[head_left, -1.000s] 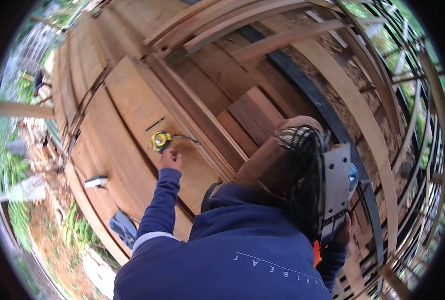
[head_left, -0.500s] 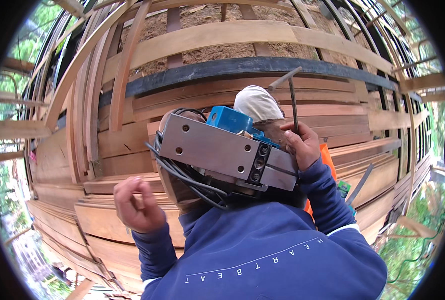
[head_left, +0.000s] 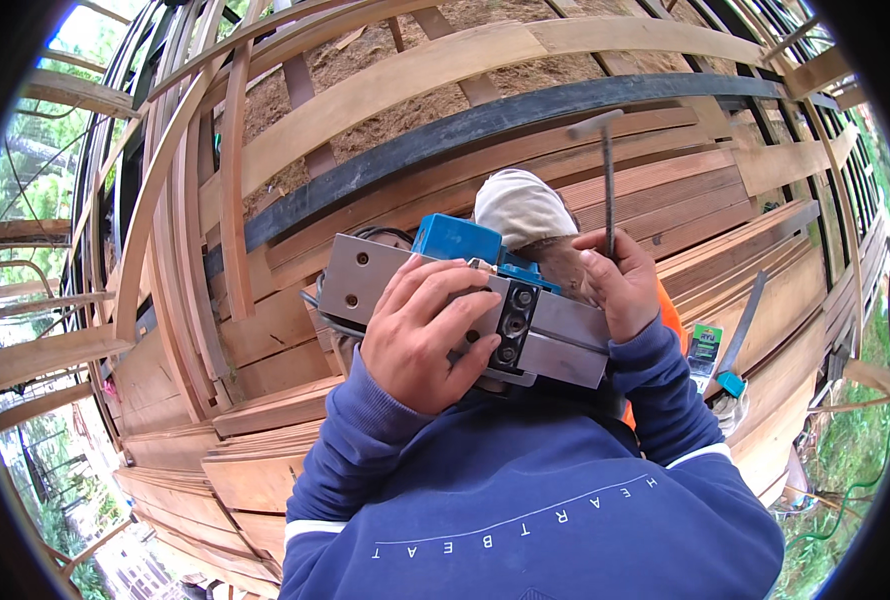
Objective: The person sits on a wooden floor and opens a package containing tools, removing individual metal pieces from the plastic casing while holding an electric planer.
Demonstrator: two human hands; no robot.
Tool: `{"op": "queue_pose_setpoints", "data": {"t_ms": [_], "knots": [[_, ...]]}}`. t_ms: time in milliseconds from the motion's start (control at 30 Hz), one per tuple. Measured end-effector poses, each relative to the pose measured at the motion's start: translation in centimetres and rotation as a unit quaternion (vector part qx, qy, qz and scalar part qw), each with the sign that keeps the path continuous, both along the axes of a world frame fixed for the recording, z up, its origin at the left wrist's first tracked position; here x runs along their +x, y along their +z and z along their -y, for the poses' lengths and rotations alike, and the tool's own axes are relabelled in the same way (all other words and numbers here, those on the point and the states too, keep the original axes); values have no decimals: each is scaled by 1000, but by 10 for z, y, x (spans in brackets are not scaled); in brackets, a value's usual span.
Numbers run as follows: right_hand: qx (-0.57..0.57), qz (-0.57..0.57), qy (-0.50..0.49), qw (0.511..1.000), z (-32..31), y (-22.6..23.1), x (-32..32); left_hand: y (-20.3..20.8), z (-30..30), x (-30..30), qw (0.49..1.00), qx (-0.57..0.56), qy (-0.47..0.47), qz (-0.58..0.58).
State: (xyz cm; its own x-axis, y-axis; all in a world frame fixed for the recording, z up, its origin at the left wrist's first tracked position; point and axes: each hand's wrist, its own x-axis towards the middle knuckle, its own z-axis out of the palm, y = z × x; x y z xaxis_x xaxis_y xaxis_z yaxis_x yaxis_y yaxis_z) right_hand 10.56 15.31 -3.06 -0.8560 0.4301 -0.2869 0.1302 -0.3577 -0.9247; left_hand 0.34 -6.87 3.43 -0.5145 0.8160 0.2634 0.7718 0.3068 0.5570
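An electric hand planer lies upside down across my lap, its flat metal sole up and its blue body on the far side. Across the middle of the sole is the dark cutter block with several bolts. My left hand rests over the left half of the sole, fingers extended toward the cutter block, thumb apart. To the right of the planer, my right hand pinches the shaft of a T-handle wrench, held upright with its crossbar at the top.
Stacked boards lie in front and at both sides. A black beam crosses beyond them. At right are a green package and a long grey tool with a teal end. White cloth covers a rounded shape behind the planer.
My left hand has come from the left of the planer onto its sole. The right hand still grips the wrench, slightly farther right. The whole view has tilted.
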Motion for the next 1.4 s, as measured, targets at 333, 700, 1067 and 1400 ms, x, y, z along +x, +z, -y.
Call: {"op": "queue_pose_setpoints", "data": {"t_ms": [333,700,1067,1400], "knots": [[-66,-55,-55,995,-4,8,-5,-10,-26,-32,991,-32,-119,-43],[-40,-35,-77,996,-1,10,4,-12,-34,-36,981,-60,-162,-89],[-46,-46,-83,994,0,-1,3,-18,-33,-33,994,7,-103,-26],[-38,-43,-71,996,3,-9,-1,-15,-36,-29,996,-24,-67,-51]]}}
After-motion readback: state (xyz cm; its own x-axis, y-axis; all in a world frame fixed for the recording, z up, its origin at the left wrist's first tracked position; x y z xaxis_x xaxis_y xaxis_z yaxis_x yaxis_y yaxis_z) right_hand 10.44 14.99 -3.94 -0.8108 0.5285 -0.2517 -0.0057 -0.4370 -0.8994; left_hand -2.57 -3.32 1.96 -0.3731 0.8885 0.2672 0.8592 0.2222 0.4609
